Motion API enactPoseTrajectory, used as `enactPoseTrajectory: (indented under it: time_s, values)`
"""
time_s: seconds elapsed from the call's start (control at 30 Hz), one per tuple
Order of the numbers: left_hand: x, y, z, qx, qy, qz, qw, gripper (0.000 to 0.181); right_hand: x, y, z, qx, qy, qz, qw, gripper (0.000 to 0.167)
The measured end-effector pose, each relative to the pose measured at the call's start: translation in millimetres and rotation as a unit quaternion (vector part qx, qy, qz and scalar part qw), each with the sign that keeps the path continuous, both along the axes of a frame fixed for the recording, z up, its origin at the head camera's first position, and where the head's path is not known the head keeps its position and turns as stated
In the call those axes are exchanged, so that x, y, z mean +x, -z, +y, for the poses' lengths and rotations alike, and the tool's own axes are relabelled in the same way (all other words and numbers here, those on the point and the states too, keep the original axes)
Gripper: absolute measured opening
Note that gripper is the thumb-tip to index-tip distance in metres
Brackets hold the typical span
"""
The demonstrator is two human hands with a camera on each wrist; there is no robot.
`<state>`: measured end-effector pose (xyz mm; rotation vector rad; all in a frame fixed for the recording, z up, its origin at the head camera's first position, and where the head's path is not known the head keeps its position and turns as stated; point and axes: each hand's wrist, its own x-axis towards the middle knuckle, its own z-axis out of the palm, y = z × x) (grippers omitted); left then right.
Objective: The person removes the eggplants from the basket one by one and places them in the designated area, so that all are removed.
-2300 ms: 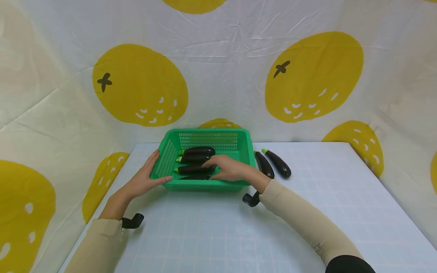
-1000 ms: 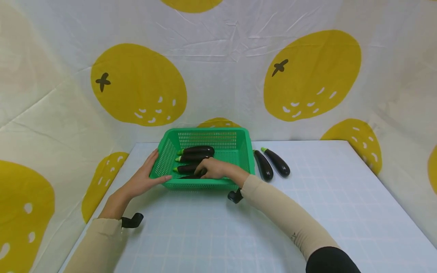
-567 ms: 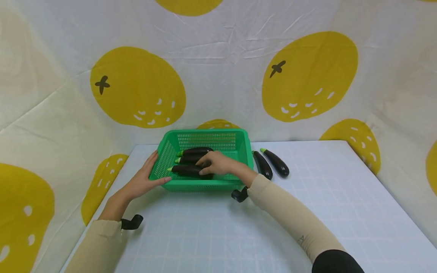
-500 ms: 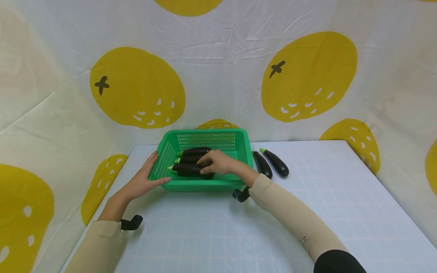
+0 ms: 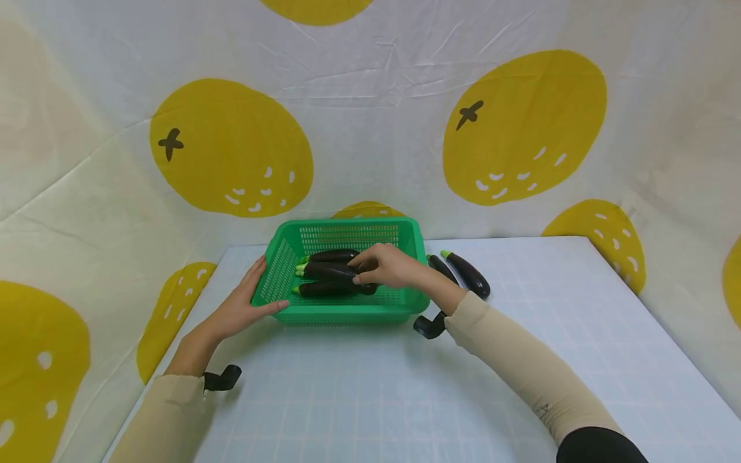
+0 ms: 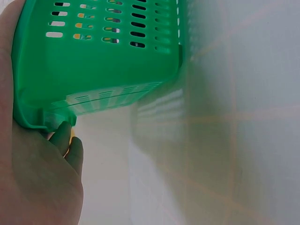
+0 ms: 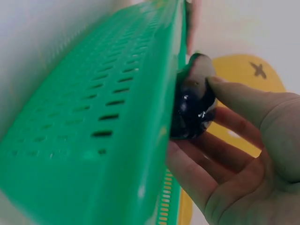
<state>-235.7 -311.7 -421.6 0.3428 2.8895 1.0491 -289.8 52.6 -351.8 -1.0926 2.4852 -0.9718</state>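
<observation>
A green plastic basket (image 5: 347,314) with slotted walls stands at the back of the table, several dark eggplants lying crosswise inside. My right hand (image 5: 389,265) reaches over its right part and pinches the thick end of one eggplant (image 5: 330,272) between thumb and fingers. That eggplant lies over another one, whose green tip shows beside its own. Nearest the front wall is a further eggplant (image 5: 327,289); the farthest eggplant (image 5: 330,256) is by the back wall. At the basket's left front corner, my left hand (image 5: 234,315) grips the rim, thumb on the front edge, fingers along the left side.
Right of the basket, two more eggplants lie on the table: one (image 5: 470,273) in full view, the other (image 5: 442,267) partly behind my right wrist. The white table (image 5: 324,399) has a faint grid. A pale cloth (image 5: 382,148) with yellow fruit shapes hangs close behind.
My right hand has taken hold of an eggplant near the basket's front and moved it back and slightly right, over the eggplants farther in. The left hand and basket have stayed put.
</observation>
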Motion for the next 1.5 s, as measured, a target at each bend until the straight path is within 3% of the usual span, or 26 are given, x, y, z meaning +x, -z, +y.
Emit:
enactPoseTrajectory:
  time_s: [0.1, 0.23, 0.37, 0.5, 1.0, 1.3, 1.5]
  values:
    - [-0.3, -1.3, 0.7, 0.001, 0.000, 0.000, 1.0000, 0.113, 0.6, -3.2, 7, -0.006, 0.008, -0.015, 0.9998, 0.040]
    - [-0.6, -3.4, 1.3, -0.001, -0.001, 0.000, 1.0000, 0.113, 0.5, -4.0, 18, -0.031, 0.015, -0.067, 0.9971, 0.040]
    - [-1.3, -4.1, 1.2, -0.002, -0.001, 0.000, 1.0000, 0.113, 0.6, -3.5, 30, -0.075, 0.023, -0.145, 0.9863, 0.041]
    - [-1.9, -2.9, 0.2, 0.000, -0.001, 0.002, 1.0000, 0.113, 1.8, -4.3, 43, -0.096, 0.039, -0.188, 0.9767, 0.043]
    - [-0.6, 2.1, -0.2, 0.000, 0.000, 0.001, 1.0000, 0.113, 9.2, -13.6, 100, -0.093, 0.101, -0.174, 0.9752, 0.048]
    - [-0.5, 3.2, -1.6, 0.001, -0.002, 0.007, 1.0000, 0.113, 7.5, -10.9, 130, -0.076, 0.117, -0.145, 0.9794, 0.046]
    - [-0.3, 3.9, -1.0, 0.003, -0.001, 0.012, 0.9999, 0.112, 10.2, -9.5, 149, -0.064, 0.131, -0.149, 0.9780, 0.045]
